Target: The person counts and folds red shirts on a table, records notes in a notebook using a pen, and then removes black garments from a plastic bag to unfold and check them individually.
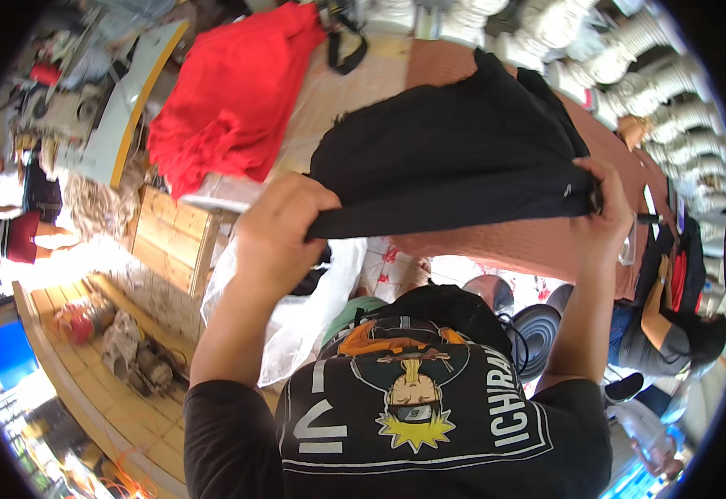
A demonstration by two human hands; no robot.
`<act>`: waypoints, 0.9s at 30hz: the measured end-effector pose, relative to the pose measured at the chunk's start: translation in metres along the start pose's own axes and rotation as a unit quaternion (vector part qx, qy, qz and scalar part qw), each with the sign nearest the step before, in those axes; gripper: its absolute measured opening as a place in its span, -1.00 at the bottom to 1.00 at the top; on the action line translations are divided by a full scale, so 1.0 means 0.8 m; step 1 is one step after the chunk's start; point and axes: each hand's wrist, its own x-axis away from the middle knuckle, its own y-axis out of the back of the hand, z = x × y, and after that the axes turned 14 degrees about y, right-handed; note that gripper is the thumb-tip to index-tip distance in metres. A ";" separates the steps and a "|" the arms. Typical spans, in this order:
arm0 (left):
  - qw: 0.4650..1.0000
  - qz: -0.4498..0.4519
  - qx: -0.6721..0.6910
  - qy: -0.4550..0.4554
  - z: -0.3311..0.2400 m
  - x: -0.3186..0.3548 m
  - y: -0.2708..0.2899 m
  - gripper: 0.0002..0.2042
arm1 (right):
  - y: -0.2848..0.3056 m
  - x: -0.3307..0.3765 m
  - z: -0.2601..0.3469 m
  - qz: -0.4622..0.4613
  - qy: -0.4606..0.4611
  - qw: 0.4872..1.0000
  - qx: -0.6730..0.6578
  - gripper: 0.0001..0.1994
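Observation:
A piece of black fabric [446, 154] is stretched between my two hands, its near edge pulled almost straight. My left hand [284, 220] is closed round the left corner of that edge. At the opposite corner my right hand [604, 200] pinches the fabric, thumb and fingers showing at its end. The far part of the fabric spreads over a table covered with brown cloth [504, 245]. To the left on the same table lies a heap of red fabric [234, 91].
A white plastic bag [284, 320] hangs open below my left hand, dark cloth inside. Wooden boards [175, 229] stand at left. Several white bundles [629, 62] line the far right. Another person [671, 337] works at right, near a black round stool [536, 337].

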 end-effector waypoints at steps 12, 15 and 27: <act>0.948 0.299 -0.099 0.045 0.033 0.066 -0.281 -0.83 | 0.048 0.238 -0.214 0.320 -0.239 0.917 -0.013 -0.71; 0.954 0.272 -0.076 0.099 0.033 0.039 -0.293 -0.83 | 0.049 0.242 -0.268 0.272 -0.268 0.924 0.013 -0.79; 0.974 0.129 -0.159 0.099 0.032 -0.146 -0.410 -0.70 | -0.023 0.191 -0.542 0.144 -0.366 0.908 0.142 -0.69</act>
